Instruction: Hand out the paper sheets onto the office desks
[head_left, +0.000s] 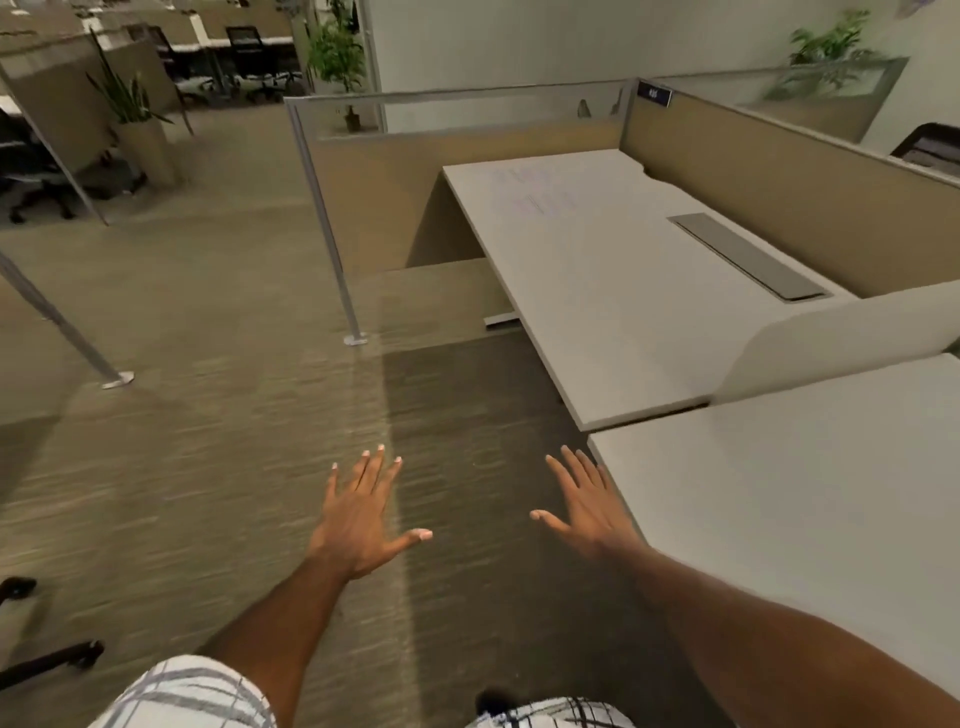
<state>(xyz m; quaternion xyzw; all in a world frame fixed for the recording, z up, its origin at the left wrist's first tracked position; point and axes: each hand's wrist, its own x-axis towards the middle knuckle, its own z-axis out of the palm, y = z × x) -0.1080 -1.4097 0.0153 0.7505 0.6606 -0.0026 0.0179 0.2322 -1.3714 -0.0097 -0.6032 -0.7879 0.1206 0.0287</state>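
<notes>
My left hand (363, 514) is stretched out over the carpet, palm down, fingers spread, holding nothing. My right hand (587, 501) is also flat and spread, empty, just left of the near corner of the closest white desk (810, 499). A second white desk (613, 291) stands further ahead. On its far end lies a faint white paper sheet (535, 195) with pale printing, blurred. No sheets are in either hand.
Tan cubicle partitions (779, 192) wall the desks at the back and right. A grey cable cover (748, 254) sits in the far desk. Metal partition posts (332, 244) stand on the carpet at left. Potted plants (135, 119) and office chairs are in the distance.
</notes>
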